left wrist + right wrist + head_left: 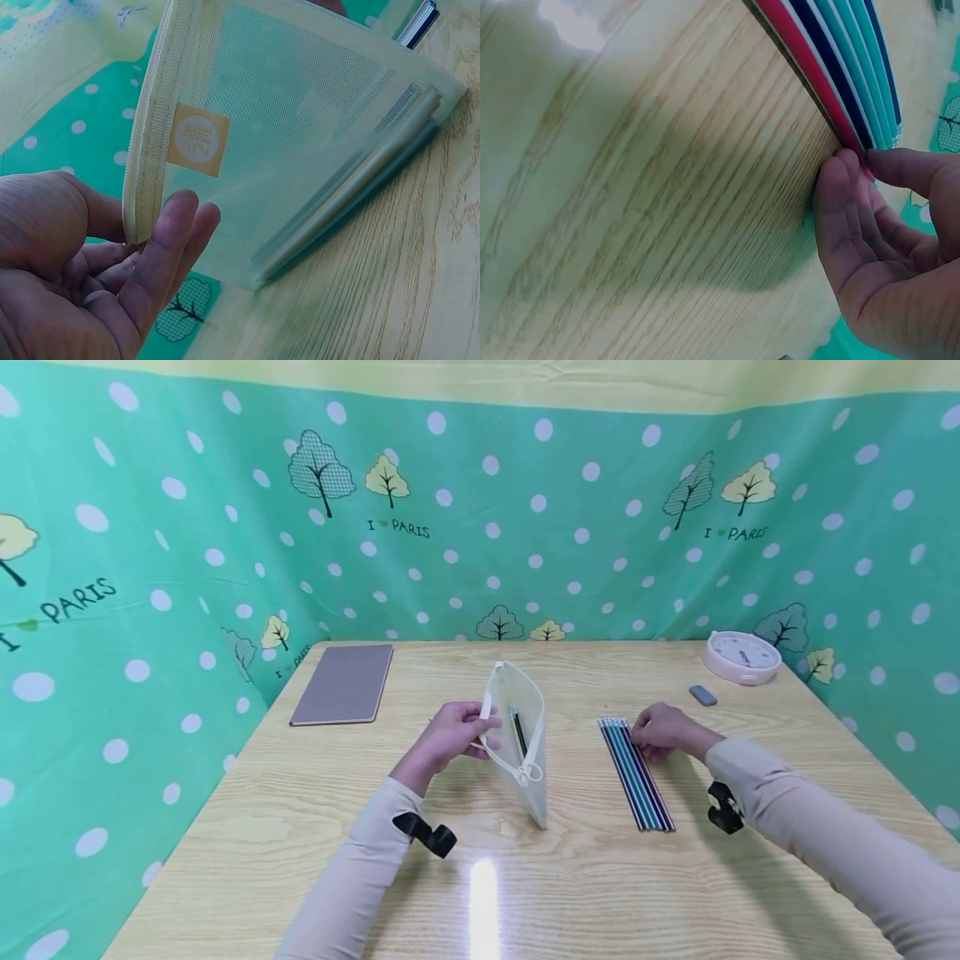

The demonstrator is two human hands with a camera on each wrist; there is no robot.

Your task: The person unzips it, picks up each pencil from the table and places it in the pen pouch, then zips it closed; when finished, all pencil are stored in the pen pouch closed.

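Beneath both hands we see a pale wood-grain bench [247,860]. Beyond the left hand [450,732], to its left, lies a flat grey-mauve notebook [345,685]; that hand grips a cream translucent mesh zip pouch [262,127] by its edge, slim pencils [519,732] inside. Beyond the right hand [663,731] sits a round pale-pink clock [742,657]. Just left of that hand we find a row of teal and dark-blue pencils [636,777], its end red pencil [810,71] pinched by it. A small grey oblong eraser [702,695] lies just beyond.
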